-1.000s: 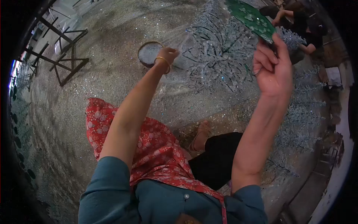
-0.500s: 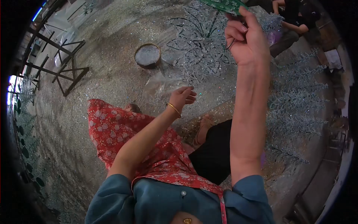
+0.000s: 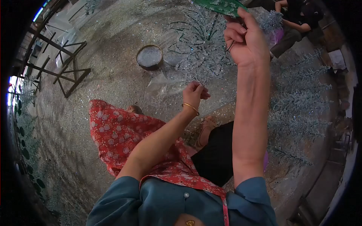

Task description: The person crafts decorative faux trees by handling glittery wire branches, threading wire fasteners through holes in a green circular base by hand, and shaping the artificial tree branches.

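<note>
My right hand (image 3: pixel 247 39) reaches far forward at the top of the view, its fingers closed on the edge of a flat green piece (image 3: pixel 220 5) speckled with white flakes. The view's upper edge partly cuts off that piece. Under it on the floor lies a spread of dark green artificial branches (image 3: pixel 205 49), coated in white glitter flakes. My left hand (image 3: pixel 195 95), with a gold bangle at the wrist, is beside the near end of these branches. Its fingers are curled and pressed together; whatever they may hold is too small to make out.
A round tub (image 3: pixel 149 57) of white flakes stands left of the branches, near a clear plastic sheet (image 3: pixel 162 88). Frosted trees (image 3: pixel 301 98) line the right side. Dark metal frames (image 3: pixel 71 71) stand at left. Another person (image 3: pixel 301 22) sits at upper right.
My left hand has moved up and to the right, and its fingers have curled in. My right hand and the green piece have shifted slightly left.
</note>
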Demonstrator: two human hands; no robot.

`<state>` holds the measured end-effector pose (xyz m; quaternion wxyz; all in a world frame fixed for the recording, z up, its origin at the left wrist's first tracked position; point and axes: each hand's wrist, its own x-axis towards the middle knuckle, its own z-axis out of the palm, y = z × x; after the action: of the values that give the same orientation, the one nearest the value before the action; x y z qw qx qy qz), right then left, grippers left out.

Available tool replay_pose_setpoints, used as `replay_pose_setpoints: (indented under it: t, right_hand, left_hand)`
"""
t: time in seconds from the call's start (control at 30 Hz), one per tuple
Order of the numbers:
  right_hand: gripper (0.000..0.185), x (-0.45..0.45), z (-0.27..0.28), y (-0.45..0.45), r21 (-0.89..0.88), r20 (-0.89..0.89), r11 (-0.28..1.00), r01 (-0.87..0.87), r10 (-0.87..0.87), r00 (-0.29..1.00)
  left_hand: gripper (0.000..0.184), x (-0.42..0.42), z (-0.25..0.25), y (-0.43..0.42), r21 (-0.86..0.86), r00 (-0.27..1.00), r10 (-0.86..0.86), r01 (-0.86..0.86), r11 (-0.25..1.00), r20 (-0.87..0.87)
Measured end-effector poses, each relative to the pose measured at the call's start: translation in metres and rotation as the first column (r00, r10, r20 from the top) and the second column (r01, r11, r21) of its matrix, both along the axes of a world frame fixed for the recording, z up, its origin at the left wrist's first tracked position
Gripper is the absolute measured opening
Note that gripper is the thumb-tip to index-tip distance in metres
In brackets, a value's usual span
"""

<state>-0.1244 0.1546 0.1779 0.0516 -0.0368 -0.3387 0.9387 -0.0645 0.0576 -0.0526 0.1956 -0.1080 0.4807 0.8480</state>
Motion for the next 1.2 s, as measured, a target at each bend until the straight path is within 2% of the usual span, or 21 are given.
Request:
replay_pose_setpoints:
  t: [0.07,0.1,0.13,0.17,0.2,0.23,0.27,0.33,0.43,0.57,0.67,0.73,0.77,0.83,0.87,0.93,0.97,1.03,1.17,1.2]
  right_hand:
    - [0.012,0.000,0.000,0.003,-0.025,0.025,1.000,-0.016,0.017,1.000]
    - [0.012,-0.001,0.001,0.005,-0.028,0.023,1.000,-0.014,0.015,1.000]
    - [0.013,-0.001,0.001,0.006,-0.037,0.007,0.999,-0.025,0.026,1.000]
    - [0.014,-0.001,-0.001,0.007,-0.045,-0.005,0.998,-0.038,0.038,0.999]
    - [0.014,-0.004,-0.001,0.008,-0.049,-0.003,0.998,-0.039,0.039,0.999]
    - [0.014,-0.006,-0.002,0.009,-0.042,-0.020,0.998,-0.046,0.045,0.999]
    - [0.015,-0.007,-0.003,0.010,-0.033,-0.035,0.998,-0.056,0.054,0.998]
    - [0.015,-0.004,0.001,0.008,-0.017,-0.011,0.999,-0.030,0.030,0.999]
    - [0.016,-0.002,0.003,0.003,-0.002,0.021,1.000,0.006,-0.006,1.000]
    - [0.015,-0.002,0.002,0.002,0.004,0.036,1.000,0.021,-0.021,0.999]
    - [0.015,-0.003,0.002,0.004,0.011,0.030,1.000,-0.019,0.018,0.999]
    - [0.011,-0.005,-0.005,0.008,-0.014,0.031,1.000,-0.022,0.022,0.999]
    - [0.009,-0.008,-0.007,0.010,-0.035,0.026,0.999,-0.026,0.027,0.999]
    - [0.011,-0.005,-0.004,0.005,-0.039,0.015,0.999,0.006,-0.005,1.000]
    - [0.015,-0.004,-0.003,0.003,-0.050,0.024,0.998,0.039,-0.038,0.999]
    - [0.014,-0.007,-0.005,0.003,-0.056,0.050,0.997,0.050,-0.047,0.998]
    - [0.013,-0.006,-0.005,0.001,-0.064,0.054,0.997,0.053,-0.050,0.997]
    - [0.012,-0.006,-0.006,-0.001,-0.068,0.053,0.996,0.049,-0.045,0.998]
    - [0.012,-0.005,-0.004,-0.001,-0.068,0.057,0.997,0.023,-0.019,0.998]
    - [0.013,-0.006,-0.004,-0.001,-0.071,0.070,0.997,0.024,-0.019,0.997]
  left_hand:
    - [0.011,0.010,0.005,-0.015,-0.001,0.998,-0.054,0.054,0.999,-0.014]
    - [0.010,0.015,0.006,-0.028,-0.087,0.952,-0.304,0.305,0.948,0.025]
    - [0.009,0.019,0.007,-0.037,-0.161,0.844,-0.530,0.537,0.828,0.087]
    - [0.009,0.022,0.004,-0.043,-0.165,0.843,-0.530,0.538,0.827,0.093]
    - [0.008,0.023,0.001,-0.048,0.081,0.883,-0.452,0.445,0.892,0.126]
    - [0.009,0.023,-0.001,-0.049,0.317,0.908,-0.379,0.312,0.896,0.177]
    - [0.009,0.021,-0.004,-0.048,0.319,0.909,-0.377,0.309,0.896,0.178]
    - [0.010,0.008,0.000,-0.042,0.328,0.967,-0.225,0.176,0.928,0.118]
    - [0.013,-0.001,0.007,-0.027,0.280,0.984,-0.125,0.086,0.956,0.125]
    - [0.012,-0.010,0.004,-0.011,0.274,0.986,-0.143,0.115,0.955,0.082]
    - [0.012,-0.011,0.002,-0.010,0.182,0.988,-0.154,0.146,0.972,0.030]
    - [0.012,-0.007,0.003,-0.017,0.038,0.971,-0.239,0.239,0.970,-0.001]
    - [0.012,-0.002,0.003,-0.022,0.038,0.971,-0.239,0.240,0.970,-0.012]
    - [0.014,0.008,0.000,-0.032,-0.079,0.873,-0.485,0.487,0.870,0.042]
    - [0.014,0.011,-0.002,-0.036,-0.083,0.873,-0.486,0.487,0.869,0.031]
    - [0.020,0.015,-0.003,-0.042,0.194,0.903,-0.427,0.412,0.890,0.041]
    - [0.020,0.013,-0.004,-0.041,0.194,0.904,-0.426,0.412,0.890,0.038]
    - [0.021,0.004,0.004,-0.036,0.258,0.966,-0.219,0.178,0.950,0.139]
    - [0.017,-0.009,0.013,-0.026,0.270,0.981,-0.147,0.110,0.957,0.124]
    - [0.015,-0.011,0.011,-0.026,0.239,0.973,-0.203,0.173,0.955,0.105]
